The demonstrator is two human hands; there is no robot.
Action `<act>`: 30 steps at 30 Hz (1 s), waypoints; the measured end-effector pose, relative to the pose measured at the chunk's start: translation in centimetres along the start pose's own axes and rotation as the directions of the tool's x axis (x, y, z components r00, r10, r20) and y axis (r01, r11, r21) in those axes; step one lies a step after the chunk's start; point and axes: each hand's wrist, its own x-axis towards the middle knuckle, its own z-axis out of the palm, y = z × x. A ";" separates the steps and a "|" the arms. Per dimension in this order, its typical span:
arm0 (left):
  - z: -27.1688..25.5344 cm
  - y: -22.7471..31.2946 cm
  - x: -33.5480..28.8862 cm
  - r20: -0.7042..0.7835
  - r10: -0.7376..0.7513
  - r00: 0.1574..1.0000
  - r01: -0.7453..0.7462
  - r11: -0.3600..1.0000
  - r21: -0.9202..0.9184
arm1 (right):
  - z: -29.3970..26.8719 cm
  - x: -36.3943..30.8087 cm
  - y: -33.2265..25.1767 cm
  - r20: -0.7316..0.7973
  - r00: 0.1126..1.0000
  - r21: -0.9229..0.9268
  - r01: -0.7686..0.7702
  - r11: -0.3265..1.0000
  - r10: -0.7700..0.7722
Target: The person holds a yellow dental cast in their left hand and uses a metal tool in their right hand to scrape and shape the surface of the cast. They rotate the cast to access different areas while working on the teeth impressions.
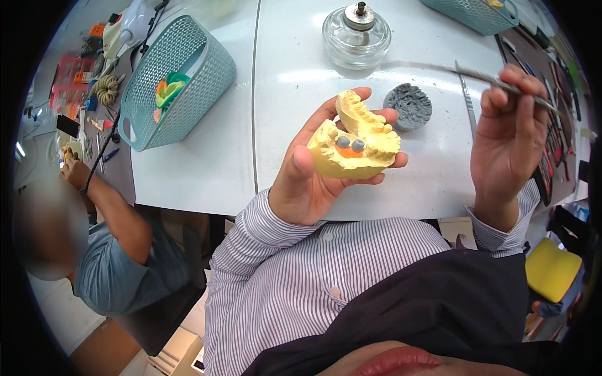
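Resting in the left hand (306,182) at mid-frame, the yellow dental cast (374,143) is gripped by fingers curled round beneath and behind it, its arch seeming to open leftward. Two grey caps (357,145) sit by an orange patch (343,152) on its near limb; the yellow surface looks chalky and rough-edged. Up and right, the right hand (511,135) pinches a slim metal tool (486,76), slanting from upper left to lower right, apart from the cast. Between them lies a grey, rough-topped disc (409,106); beyond stands a glass burner (357,44).
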 end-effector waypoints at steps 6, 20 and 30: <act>0.0 -0.1 0.1 -0.012 0.011 1.000 -0.011 0.999 -0.033 | 0.4 -0.8 -1.9 0.370 0.929 -0.055 0.034 0.998 -0.011; -0.4 -0.2 0.1 0.063 0.034 0.997 -0.035 0.999 0.009 | 0.3 -0.7 -1.8 0.499 0.863 -0.152 0.180 0.972 -0.081; 0.3 -0.3 0.1 -0.091 0.021 0.996 -0.022 1.000 -0.008 | 0.4 -1.0 -1.8 0.481 0.875 -0.174 0.158 0.972 -0.056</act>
